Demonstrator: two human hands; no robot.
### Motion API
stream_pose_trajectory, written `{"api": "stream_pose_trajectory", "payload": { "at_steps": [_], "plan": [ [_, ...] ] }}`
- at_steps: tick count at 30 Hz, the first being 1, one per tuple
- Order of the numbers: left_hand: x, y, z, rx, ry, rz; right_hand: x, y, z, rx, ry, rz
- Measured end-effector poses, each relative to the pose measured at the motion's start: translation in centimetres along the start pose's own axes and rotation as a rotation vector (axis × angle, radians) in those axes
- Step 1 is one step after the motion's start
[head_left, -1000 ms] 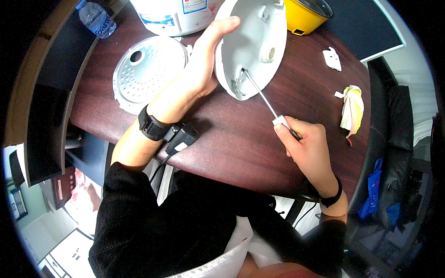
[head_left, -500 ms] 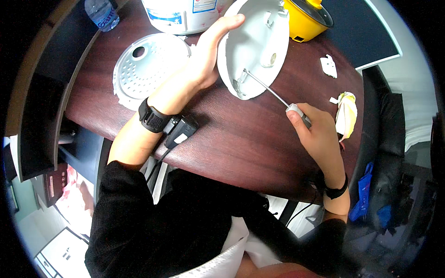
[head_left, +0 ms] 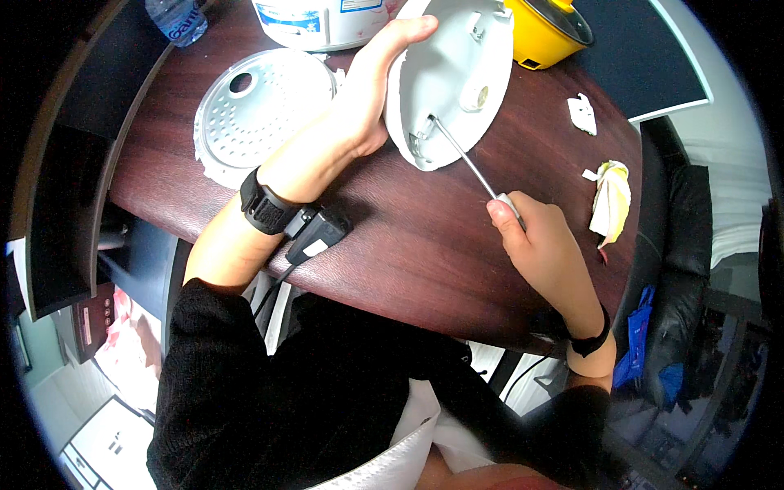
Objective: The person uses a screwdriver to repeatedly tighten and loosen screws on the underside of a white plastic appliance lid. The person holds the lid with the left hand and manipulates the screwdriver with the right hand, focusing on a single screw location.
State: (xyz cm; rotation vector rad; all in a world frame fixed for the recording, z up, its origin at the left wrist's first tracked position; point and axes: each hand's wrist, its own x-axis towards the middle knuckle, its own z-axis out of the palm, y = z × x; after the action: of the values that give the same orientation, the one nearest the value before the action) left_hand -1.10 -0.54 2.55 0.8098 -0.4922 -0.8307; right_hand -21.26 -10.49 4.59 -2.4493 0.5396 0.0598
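Observation:
My left hand grips the edge of a white oval plastic lid, thumb over the rim, holding it tilted with its hollow inside toward me. My right hand is closed round the handle of a screwdriver. The tip of its metal shaft meets the lid's inside near a small metal fitting at the lower left. A round disc with many small holes and one larger hole lies on the table beside my left forearm.
On the brown table stand a white appliance body and a yellow pot at the back. A water bottle is far left. White scrap and a crumpled yellow-white wrapper lie right. A black adapter sits under my left wrist.
My right hand has moved slightly left and the screwdriver stands a little steeper, its tip still at about the same spot on the lid. The whole view has shifted slightly.

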Motion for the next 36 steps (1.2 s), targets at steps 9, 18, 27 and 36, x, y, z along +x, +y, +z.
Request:
{"api": "stream_pose_trajectory", "payload": {
  "at_steps": [9,18,27,36],
  "plan": [
    [-0.5,-0.1,0.4,0.039,-0.02,0.011,0.1,-0.1,-0.7,0.625,-0.349,0.394],
    [-1.0,0.5,0.9,0.069,-0.096,-0.034,-0.1,3.3,-3.0,0.177,0.018,0.031],
    [-0.1,0.0,0.1,0.028,-0.012,0.052,-1.0,2.9,-2.2,-0.033,0.074,-0.06],
    [0.1,-0.1,-0.4,0.049,-0.021,0.049,-0.7,3.3,-1.9,-0.04,0.126,-0.066]
  ]
}}
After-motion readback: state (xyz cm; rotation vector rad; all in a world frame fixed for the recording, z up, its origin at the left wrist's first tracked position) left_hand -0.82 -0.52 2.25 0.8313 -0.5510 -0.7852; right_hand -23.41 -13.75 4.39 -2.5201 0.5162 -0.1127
